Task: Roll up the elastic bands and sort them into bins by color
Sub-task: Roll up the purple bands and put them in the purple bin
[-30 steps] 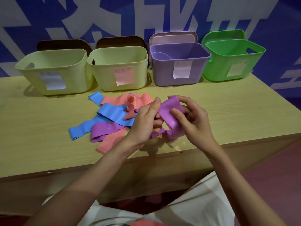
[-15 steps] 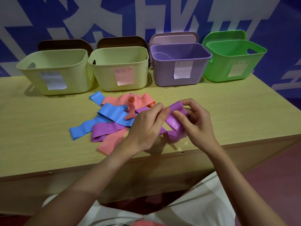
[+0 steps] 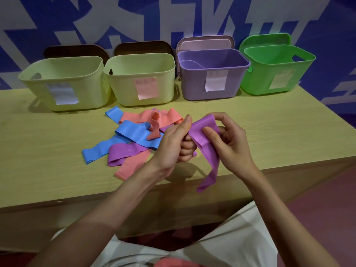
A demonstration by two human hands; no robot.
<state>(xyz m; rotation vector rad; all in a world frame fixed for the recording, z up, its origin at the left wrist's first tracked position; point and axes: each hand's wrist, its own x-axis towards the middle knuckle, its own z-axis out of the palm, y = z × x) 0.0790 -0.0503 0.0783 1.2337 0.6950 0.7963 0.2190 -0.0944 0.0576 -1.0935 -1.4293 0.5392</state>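
Observation:
Both hands hold one purple elastic band (image 3: 209,151) above the table's front edge. My left hand (image 3: 173,143) grips its left part with curled fingers and raised thumb. My right hand (image 3: 229,143) pinches its upper end, and the loose tail hangs down past the edge. A pile of bands lies to the left: blue bands (image 3: 134,134), pink bands (image 3: 167,117) and another purple band (image 3: 123,154). Behind stand two pale yellow-green bins (image 3: 63,99) (image 3: 144,97), a purple bin (image 3: 194,89) and a green bin (image 3: 256,83), each with a paper label.
The wooden table (image 3: 269,132) ends just below my hands. Lids lean behind the bins against a blue and white wall. Something pale purple lies inside the purple bin. My lap in light clothing is below the table edge.
The purple band was bunched between my hands before; now it is pulled open, and a long tail hangs down over the table edge. My hands have moved slightly apart.

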